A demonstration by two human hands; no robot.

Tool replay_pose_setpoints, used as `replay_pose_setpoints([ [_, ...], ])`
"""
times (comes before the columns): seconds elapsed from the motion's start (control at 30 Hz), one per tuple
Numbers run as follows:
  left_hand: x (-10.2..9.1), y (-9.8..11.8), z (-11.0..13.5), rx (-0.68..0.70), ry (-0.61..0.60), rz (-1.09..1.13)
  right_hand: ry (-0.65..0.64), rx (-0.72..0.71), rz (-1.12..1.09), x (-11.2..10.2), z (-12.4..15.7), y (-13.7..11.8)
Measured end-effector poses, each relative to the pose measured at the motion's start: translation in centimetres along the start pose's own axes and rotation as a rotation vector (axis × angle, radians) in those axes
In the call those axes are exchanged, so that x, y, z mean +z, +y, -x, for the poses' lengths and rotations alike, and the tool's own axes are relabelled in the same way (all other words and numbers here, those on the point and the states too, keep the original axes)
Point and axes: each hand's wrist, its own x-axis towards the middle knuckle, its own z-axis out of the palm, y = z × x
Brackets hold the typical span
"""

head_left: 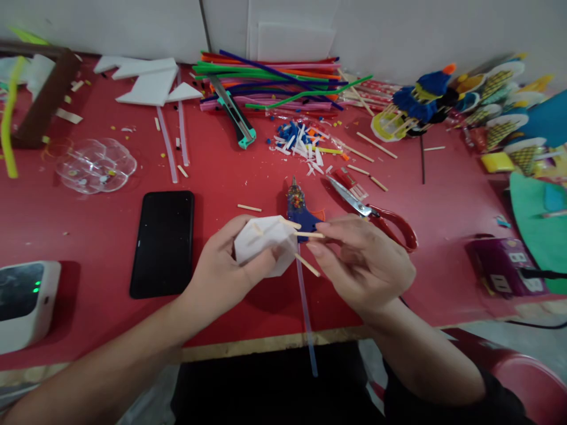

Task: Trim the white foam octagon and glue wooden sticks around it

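Observation:
My left hand (221, 271) is closed around a white foam piece (264, 241) with short wooden sticks poking out of it. My right hand (361, 260) pinches one of those thin wooden sticks (309, 235) at the foam's right side. Another stick (307, 265) juts out lower down. Both hands hover just above the red table (88, 236), over a blue glue gun (297, 208) whose clear glue stick (307, 319) trails past the table's front edge.
A black phone (163, 242) lies left of my hands; red-handled scissors (376, 211) lie right. Coloured straws (270, 79), a utility knife (234, 115), foam offcuts (150, 79), a clear tray (95, 165), cut scraps (301, 144), a power strip (502, 265) and finished crafts (425, 97) fill the table.

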Motion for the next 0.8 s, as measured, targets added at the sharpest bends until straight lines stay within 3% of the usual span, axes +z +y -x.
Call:
replay_pose_setpoints([
  [0.23, -0.11, 0.03, -0.07, -0.126, -0.022, 0.182, -0.043, -0.029, -0.009, 0.09, -0.07, 0.24],
  [0.8, -0.21, -0.06, -0.2, -0.126, -0.012, 0.215, -0.087, -0.084, -0.026, 0.0, -0.06, 0.54],
])
